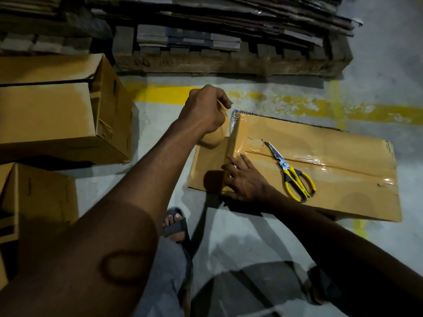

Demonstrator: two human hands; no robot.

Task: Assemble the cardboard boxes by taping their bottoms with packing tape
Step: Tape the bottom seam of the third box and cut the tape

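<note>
The box (332,138) lies on the floor (229,229) with shiny tape already along its long middle seam, and a cross strip (231,143) is now going over its left end. The left hand (203,110) grips the tape roll (211,139) just above that end, and the right hand (246,181) presses the strip down with straight fingers. The strip is not yet cut (the scissors (290,170) lie on the box, untouched), so I judge this box nearly done, while flat cardboard (229,17) on the pallet (229,62) seems to wait.

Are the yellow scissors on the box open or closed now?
Closed. The scissors lie flat on the cardboard box; the two blades meet in one single point, and the yellow handle loops sit close side by side.
</note>
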